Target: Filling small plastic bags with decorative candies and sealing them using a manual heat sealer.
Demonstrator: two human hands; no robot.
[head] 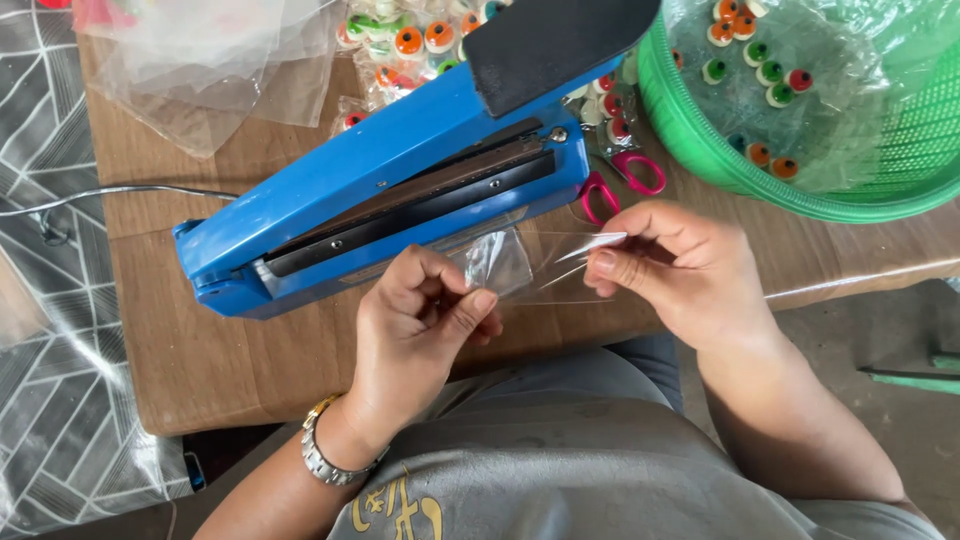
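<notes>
Pinching clear bag [520, 265] beside sealer [400, 180] edge.

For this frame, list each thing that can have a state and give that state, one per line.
Small clear plastic bag: held between both hands, looks empty.
Left hand: fingers pinched on the bag's left edge.
Right hand: fingers pinched on the bag's right edge.
Blue impulse heat sealer: arm raised, open.
Pink-handled scissors: lying on the wooden table.
Green plastic basket: holds bagged round colourful candies.

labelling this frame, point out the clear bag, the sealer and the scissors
clear bag [525, 265]: head view, on the film between the hands
sealer [390, 160]: head view, on the blue upper arm
scissors [640, 172]: head view, on a pink handle loop
</notes>
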